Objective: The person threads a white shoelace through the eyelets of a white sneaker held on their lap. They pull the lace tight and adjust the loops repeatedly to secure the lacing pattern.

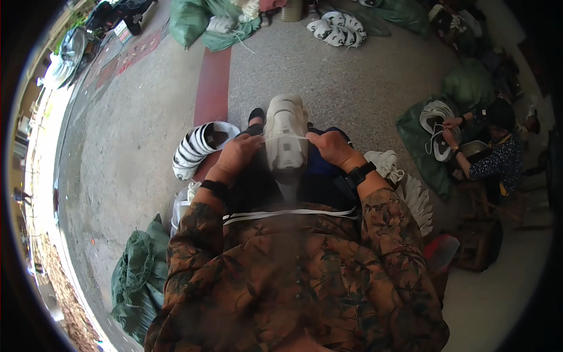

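Note:
A cream-white shoe [285, 112] stands upright in front of me, between my knees, on what looks like a narrow support. A thin white shoelace [286, 137] is drawn out sideways across it. My left hand [239, 154] pinches the lace at the shoe's left side. On the other side, my right hand [333, 149] is closed on the lace too. More white laces [287, 215] lie across my lap. The fingertips are small and slightly blurred.
Nested black-and-white shoe parts [193, 149] lie left of my knees. White shoes [384, 164] and stacked white pieces [415, 202] sit at right. Green sacks [141, 267] are at lower left. A co-worker [498, 144] handles white shoe parts [437, 117] at right. More shoe parts [337, 30] lie ahead.

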The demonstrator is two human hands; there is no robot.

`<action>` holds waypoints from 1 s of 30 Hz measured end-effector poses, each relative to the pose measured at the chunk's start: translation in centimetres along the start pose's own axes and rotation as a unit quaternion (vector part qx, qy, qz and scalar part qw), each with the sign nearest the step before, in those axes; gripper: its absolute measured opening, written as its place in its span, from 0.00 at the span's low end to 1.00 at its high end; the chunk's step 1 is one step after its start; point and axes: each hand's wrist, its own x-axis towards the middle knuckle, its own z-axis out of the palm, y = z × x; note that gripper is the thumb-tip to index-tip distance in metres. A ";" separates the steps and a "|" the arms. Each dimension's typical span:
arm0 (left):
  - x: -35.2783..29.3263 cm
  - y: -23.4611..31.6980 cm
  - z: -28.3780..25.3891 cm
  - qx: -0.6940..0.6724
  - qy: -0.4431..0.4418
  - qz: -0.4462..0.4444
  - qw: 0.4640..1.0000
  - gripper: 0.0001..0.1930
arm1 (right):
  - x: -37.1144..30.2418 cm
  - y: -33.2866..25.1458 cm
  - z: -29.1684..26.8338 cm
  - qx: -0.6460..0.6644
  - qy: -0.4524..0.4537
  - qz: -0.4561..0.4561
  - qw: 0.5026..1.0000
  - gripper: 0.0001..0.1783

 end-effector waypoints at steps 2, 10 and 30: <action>-2.2 -2.0 -0.7 -0.031 -0.016 -0.038 0.999 0.10 | -1.7 1.7 -0.3 0.027 0.043 0.030 0.998 0.05; -17.0 -10.0 -7.4 -0.201 0.091 -0.387 0.895 0.04 | -14.0 8.3 -10.5 0.047 0.151 0.289 0.944 0.09; -42.0 -10.7 -9.1 -0.160 0.087 -0.592 0.785 0.05 | -38.0 11.4 -15.6 -0.195 0.060 0.595 0.778 0.10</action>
